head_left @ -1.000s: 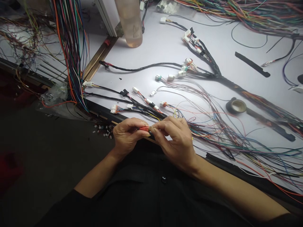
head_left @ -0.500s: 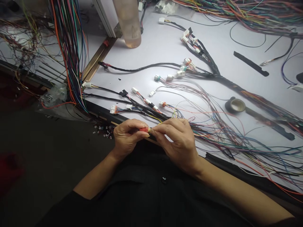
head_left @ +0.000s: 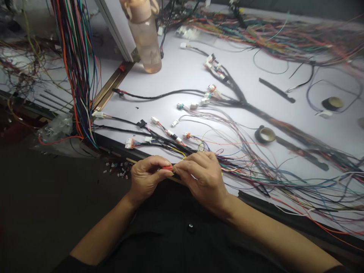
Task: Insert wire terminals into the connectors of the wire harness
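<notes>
My left hand (head_left: 146, 176) is closed, pinching a small red connector (head_left: 167, 167) between thumb and fingertips. Close against its right end, my right hand (head_left: 200, 172) is closed in a pinch on a thin wire, mostly hidden by the fingers. Both hands are just above the table's front edge. Behind them lies a wire harness branch with a white multi-pin connector (head_left: 129, 143), a black connector (head_left: 141, 123) and an orange-and-white connector (head_left: 187, 135). Loose coloured wires (head_left: 250, 174) run off to the right from behind my right hand.
A taped harness trunk (head_left: 256, 112) crosses the white table. Tape rolls (head_left: 265, 135) lie to the right. A water bottle (head_left: 146, 45) stands at the back left by a metal frame. Hanging wires (head_left: 71, 64) drop at the left, beside a plastic bag (head_left: 54, 131). More wires (head_left: 256, 34) lie at the back.
The camera view has shifted, bringing the bottle's top and a second tape roll into sight. My hands keep the same pinch; less of the connector's right end shows now.
</notes>
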The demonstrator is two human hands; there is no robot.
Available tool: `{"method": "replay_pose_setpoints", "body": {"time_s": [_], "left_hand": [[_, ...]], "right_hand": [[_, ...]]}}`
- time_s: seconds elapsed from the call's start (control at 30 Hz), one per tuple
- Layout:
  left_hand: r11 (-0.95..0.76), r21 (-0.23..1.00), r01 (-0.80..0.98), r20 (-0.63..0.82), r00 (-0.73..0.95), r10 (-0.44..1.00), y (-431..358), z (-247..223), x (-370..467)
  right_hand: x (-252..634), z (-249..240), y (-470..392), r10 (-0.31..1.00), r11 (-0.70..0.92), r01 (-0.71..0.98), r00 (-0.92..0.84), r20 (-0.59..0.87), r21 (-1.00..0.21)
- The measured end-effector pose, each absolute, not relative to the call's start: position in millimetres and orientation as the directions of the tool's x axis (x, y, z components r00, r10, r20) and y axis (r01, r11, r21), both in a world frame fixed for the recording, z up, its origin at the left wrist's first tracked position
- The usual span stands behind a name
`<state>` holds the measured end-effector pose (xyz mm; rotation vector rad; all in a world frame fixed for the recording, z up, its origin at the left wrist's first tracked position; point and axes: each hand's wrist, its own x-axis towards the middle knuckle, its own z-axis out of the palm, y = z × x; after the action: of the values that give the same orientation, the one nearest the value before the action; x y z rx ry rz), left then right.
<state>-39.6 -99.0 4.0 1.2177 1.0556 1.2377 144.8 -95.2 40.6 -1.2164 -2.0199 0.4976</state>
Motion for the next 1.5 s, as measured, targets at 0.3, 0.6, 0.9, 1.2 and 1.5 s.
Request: {"method": "replay_pose_setpoints", "body": {"time_s": [0.3, 0.6, 0.9, 1.2, 1.5], "left_hand": [[0.003, 0.991, -0.135, -0.002, 0.010, 1.000, -77, 26, -41], [0.121, 0.992, -0.015, -0.119, 0.123, 0.985, -90, 19, -47], [0.047, 0.995, -0.088, -0.048, -0.012, 0.999, -63, 28, -30], [0.089, 0.968, -0.235, -0.074, 0.073, 0.995, -36, 29, -17], [0.295, 0.885, -0.361, -0.213, 0.251, 0.944, -29, 40, -9]], "right_hand": [[145, 36, -80, 0.812, 0.583, 0.632, -0.434, 0.390, -0.510], [143, 37, -58, 0.953, 0.296, 0.364, -0.181, 0.245, -0.883], [146, 48, -49, 0.942, 0.209, 0.348, -0.322, 0.092, -0.914], [146, 55, -25, 0.866, 0.245, 0.465, -0.499, -0.023, -0.850], [154, 59, -14, 0.763, 0.204, 0.331, -0.643, -0.062, -0.921]]}}
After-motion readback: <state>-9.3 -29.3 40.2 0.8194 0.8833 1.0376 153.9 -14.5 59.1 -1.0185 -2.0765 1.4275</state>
